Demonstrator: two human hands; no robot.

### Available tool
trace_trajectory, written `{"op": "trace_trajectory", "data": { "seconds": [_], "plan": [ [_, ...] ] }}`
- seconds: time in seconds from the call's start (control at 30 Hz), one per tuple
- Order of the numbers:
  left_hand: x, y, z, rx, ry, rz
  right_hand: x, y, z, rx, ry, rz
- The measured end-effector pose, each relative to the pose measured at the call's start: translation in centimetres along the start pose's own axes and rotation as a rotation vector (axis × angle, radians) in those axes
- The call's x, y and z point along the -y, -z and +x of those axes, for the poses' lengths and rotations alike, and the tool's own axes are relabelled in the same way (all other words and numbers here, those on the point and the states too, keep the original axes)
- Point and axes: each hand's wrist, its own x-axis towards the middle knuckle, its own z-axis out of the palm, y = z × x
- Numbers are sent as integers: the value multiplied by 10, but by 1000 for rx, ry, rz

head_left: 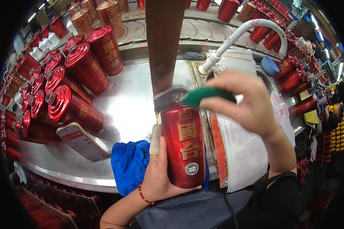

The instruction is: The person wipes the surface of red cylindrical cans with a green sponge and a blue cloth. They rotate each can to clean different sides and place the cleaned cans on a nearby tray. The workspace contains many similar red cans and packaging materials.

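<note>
A shiny red bottle (179,168) with raised gold characters and a small round green-and-white sticker stands in front of me, leaning slightly. My left hand (160,168) is closed round its lower left side, with a pale fabric sleeve on one finger. Above the bottle's shoulder, my right hand (244,103) grips a green, rounded flat tool (206,96), whose tip is at the bottle's neck; motion blurs it, so its exact kind and whether it touches are unclear. A blue cloth (132,162) lies by the left wrist and partly behind the bottle.
Several red bottles (74,108) crowd the metal worktop's left side, beside a phone (82,141). A brown upright post (163,42) rises just beyond my bottle. A white curved tap (252,24) arches at the right, near printed sheets (242,152) and a blue bowl (270,65).
</note>
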Motion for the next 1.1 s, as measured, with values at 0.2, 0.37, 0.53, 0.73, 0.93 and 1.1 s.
{"op": "trace_trajectory", "data": {
  "seconds": [0.2,0.37,0.53,0.73,0.93,1.1],
  "plan": [
    [-1,0,-11,51,113,84,-11,-15,-43,-126,-654,523],
    [0,-1,-11,44,113,68,-4,-40,-75,-105,-497,550],
    [3,-1,-13,42,108,128,-5,-38,-91,-169,-552,665],
    [5,-1,-12,19,89,175,-19,-34,-90,-161,-573,522],
    [7,-3,-16,12,80,113,-35,-30,-87,-278,-421,278],
    [8,-5,-13,10,86,55,0,-43,-124,-184,262,-265]
  ]
}}
